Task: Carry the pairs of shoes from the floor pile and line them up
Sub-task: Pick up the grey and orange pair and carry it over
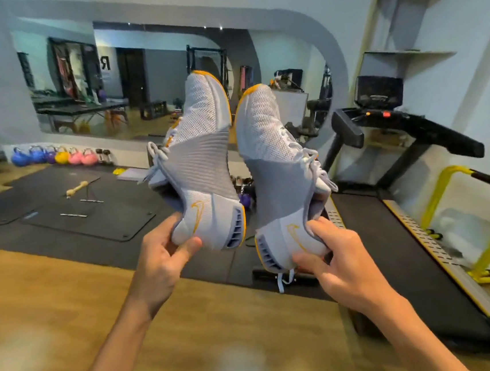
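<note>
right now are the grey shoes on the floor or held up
Held up. The left hand grips the left shoe by the heel, the right hand the right shoe, toes pointing up.

The shoes [204, 147] hide part of the mirror [78, 81]; the wooden floor [43, 339] blurs; forearms and the treadmill [406, 229] are cut off at the frame's lower edge

Coloured kettlebells [55, 155] are sitting along the far left wall under a mirror [138, 85]; a treadmill [412, 199] is standing right, black mats [69, 208] lying between
</note>
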Motion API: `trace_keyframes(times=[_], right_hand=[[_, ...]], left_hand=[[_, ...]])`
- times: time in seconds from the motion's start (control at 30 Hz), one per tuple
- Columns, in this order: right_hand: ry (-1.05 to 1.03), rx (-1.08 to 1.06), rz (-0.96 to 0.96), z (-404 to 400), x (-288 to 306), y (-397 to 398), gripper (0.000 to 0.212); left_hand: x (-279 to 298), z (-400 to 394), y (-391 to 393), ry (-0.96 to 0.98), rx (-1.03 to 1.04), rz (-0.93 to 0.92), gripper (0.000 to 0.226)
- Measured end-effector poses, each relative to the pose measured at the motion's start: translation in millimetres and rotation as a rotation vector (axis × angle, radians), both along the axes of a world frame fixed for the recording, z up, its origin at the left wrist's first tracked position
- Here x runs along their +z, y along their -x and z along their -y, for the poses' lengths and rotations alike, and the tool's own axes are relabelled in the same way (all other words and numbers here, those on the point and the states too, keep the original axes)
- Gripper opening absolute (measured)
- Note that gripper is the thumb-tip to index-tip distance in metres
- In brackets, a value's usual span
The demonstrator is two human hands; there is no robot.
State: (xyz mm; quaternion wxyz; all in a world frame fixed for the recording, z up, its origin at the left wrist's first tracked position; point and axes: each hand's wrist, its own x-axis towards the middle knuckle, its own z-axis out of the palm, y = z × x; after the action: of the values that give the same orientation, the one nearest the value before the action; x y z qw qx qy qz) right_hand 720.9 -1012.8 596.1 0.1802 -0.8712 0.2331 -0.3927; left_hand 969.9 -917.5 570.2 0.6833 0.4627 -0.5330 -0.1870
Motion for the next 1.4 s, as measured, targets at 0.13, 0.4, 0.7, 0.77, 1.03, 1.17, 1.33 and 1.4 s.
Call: trace_keyframes(times=[0.13, 0.4, 0.7, 0.77, 1.03, 1.17, 1.33, 1.4], right_hand=[[0.085, -0.059, -0.015, 58, 17, -61, 0.021], [0.136, -0.043, 0.033, 215, 15, -157, 0.019], [0.200, 0.039, -0.004, 416, 41, -259, 0.017], [0.212, 0.039, -0.019, 455, 49, -288, 0.018], [0.210, 0.030, -0.009, 567, 43, -415, 0.022], [0.170, 0.001, -0.022, 608, 47, -483, 0.021], [0.131, -0.080, -0.009, 662, 49, -551, 0.027], [0.132, -0.105, -0.009, 687, 44, -575, 0.026]], left_hand=[[12, 68, -69, 0.001, -0.004, 0.065, 0.014], [6, 217, -164, 0.056, 0.055, 0.084, 0.024], [42, 395, -261, 0.041, 0.230, 0.245, 0.023], [42, 427, -288, 0.039, 0.265, 0.260, 0.027], [25, 548, -418, 0.085, 0.246, 0.310, 0.017], [29, 606, -497, 0.079, 0.186, 0.347, 0.038], [45, 682, -579, 0.072, 0.132, 0.415, 0.031], [45, 713, -607, 0.071, 0.100, 0.414, 0.014]])
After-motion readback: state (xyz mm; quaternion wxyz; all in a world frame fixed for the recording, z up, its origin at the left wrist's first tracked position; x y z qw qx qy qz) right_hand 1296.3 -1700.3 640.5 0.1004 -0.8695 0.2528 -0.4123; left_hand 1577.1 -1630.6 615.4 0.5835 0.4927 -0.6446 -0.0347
